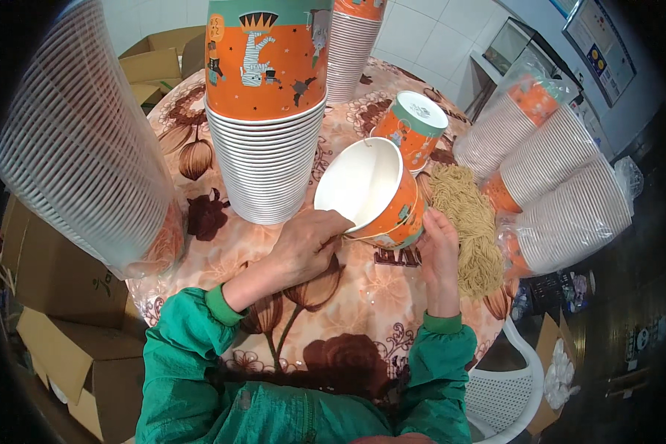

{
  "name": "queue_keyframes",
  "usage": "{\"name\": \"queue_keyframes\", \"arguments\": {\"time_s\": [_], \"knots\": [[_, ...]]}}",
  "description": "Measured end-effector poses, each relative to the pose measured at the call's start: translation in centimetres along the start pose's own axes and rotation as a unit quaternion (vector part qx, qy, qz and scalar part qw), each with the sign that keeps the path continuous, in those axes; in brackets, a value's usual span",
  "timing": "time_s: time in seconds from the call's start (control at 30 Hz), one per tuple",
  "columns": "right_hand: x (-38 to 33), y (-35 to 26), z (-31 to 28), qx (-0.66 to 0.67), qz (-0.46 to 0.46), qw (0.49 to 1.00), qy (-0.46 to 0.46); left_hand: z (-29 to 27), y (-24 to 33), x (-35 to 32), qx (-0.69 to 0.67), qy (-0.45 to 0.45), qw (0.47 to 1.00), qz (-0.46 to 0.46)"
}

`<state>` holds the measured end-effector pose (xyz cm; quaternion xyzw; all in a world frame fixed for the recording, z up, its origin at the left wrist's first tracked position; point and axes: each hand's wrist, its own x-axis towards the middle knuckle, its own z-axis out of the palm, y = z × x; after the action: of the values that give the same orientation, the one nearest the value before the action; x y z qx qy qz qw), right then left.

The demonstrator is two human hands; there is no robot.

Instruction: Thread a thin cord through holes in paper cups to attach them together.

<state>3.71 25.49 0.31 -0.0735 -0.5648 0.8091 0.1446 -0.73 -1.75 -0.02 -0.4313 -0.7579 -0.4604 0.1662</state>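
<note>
A paper bucket [403, 207], orange outside and white inside, lies tilted between my hands with its open mouth toward the upper left. My left hand [311, 240] is closed at the lower edge of its rim. At the bucket's base, my right hand [440, 240] grips with thumb and fingers. A thin tan cord crosses the bucket's side, running between both hands; its ends are hidden. To the right of the bucket lies a bundle of tan cords [465, 229]. Just behind stands another orange bucket [420, 126], upside down with its white base up.
A tall bucket stack [263, 155] rises in front, with another stack [354, 52] behind. Bagged stacks stand at the left [89, 148] and lie at the right [562, 214]. Cardboard boxes [74, 348] sit left of the flower-patterned table [296, 333]; a white chair [507, 388] stands lower right.
</note>
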Motion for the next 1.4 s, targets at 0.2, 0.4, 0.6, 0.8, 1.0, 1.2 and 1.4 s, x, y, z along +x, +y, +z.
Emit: {"name": "queue_keyframes", "arguments": {"time_s": [0.2, 0.4, 0.6, 0.8, 1.0, 1.2, 1.4], "knots": [[0.2, 0.6, -0.8, 0.007, 0.017, 1.000, -0.022, 0.4, -1.1, -0.4, 0.026, 0.019, 0.999, 0.005], [0.5, 1.3, -1.2, 0.037, 0.051, 0.998, -0.018, 0.0, -0.5, -0.2, 0.026, 0.020, 0.999, -0.005], [0.4, 2.4, -0.4, 0.046, 0.109, 0.992, 0.040, -1.0, 1.0, 0.6, -0.004, 0.033, 0.999, 0.012], [0.1, 3.6, 0.7, 0.010, 0.129, 0.991, 0.026, -0.8, 1.3, 3.1, -0.074, 0.028, 0.997, 0.004], [0.8, 4.6, -0.1, -0.074, 0.143, 0.987, 0.013, -1.0, 2.2, 6.4, -0.017, -0.004, 0.999, 0.042], [1.3, 4.9, -1.5, -0.223, 0.053, 0.973, 0.010, -0.6, 2.8, 7.2, -0.002, -0.018, 0.999, 0.049], [-0.5, 3.2, 1.2, -0.324, -0.224, 0.918, 0.041, -0.5, 2.5, 6.5, -0.003, -0.028, 0.999, 0.035]]}}
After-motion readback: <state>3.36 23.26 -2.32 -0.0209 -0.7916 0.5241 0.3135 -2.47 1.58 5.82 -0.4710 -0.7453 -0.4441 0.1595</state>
